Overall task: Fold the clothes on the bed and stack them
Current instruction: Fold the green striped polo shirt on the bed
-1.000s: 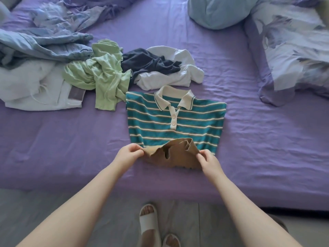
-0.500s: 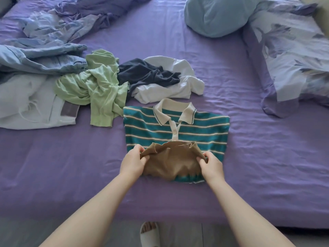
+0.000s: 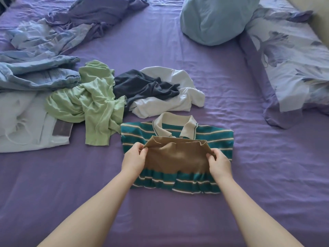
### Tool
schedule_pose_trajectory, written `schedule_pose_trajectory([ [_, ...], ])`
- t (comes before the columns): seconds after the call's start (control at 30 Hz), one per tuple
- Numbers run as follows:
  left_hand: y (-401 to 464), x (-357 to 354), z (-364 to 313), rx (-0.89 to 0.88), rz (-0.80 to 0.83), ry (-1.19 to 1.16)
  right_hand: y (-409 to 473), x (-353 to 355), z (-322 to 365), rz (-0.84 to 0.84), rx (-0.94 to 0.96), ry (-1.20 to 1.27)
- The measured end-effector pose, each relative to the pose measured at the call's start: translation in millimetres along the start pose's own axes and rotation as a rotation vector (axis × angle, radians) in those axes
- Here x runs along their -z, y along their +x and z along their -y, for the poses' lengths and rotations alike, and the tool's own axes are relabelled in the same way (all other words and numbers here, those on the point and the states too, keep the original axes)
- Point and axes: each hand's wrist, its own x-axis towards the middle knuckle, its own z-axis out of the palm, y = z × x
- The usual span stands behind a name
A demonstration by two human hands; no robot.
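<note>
My left hand [image 3: 133, 158] and right hand [image 3: 219, 162] are bare, no rings, forearms uncovered, no sleeves showing.

Home bedroom: purple-sheeted bed [image 3: 231, 97], pillows [image 3: 210, 20], strewn clothes [image 3: 92, 104]

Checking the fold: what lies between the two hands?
In the head view, the striped shirt's tan hem, pinched by left hand and right hand.
</note>
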Motion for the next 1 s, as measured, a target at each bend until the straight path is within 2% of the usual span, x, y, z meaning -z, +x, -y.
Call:
schedule_pose_trajectory([
  [0.43, 56.6, -9.2, -24.5, 0.145, -0.183, 0.192, 76.8, -2.4, 25.4, -0.016, 0.066, -0.149],
  [0.6, 76.3, -15.1, -29.4, 0.133, -0.221, 0.29, 98.3, -8.2, 27.7, -0.066, 0.1, -0.255],
  [0.7, 81.6, -16.5, -30.4, 0.092, -0.264, 0.416, 99.5, -14.0, 27.8, -0.133, 0.185, -0.419],
  [0.77, 79.8, -17.5, -31.2, -0.01, -0.315, 0.53, 94.6, -18.1, 29.5, -0.181, 0.317, -0.504],
  [0.8, 76.2, -18.2, -31.3, -0.131, -0.343, 0.583, 90.7, -20.7, 30.3, -0.184, 0.414, -0.528],
  [0.87, 64.7, -23.8, -29.0, -0.482, -0.348, 0.689, 79.6, -27.2, 28.9, -0.156, 0.649, -0.587],
  [0.93, 50.0, -34.4, -21.1, -0.775, -0.204, 0.745, 69.1, -37.3, 23.8, -0.042, 0.806, -0.673],
  [1.0, 39.1, -47.0, -12.9, -0.851, 0.002, 0.81, 65.1, -48.2, 17.4, 0.159, 0.779, -0.816],
])
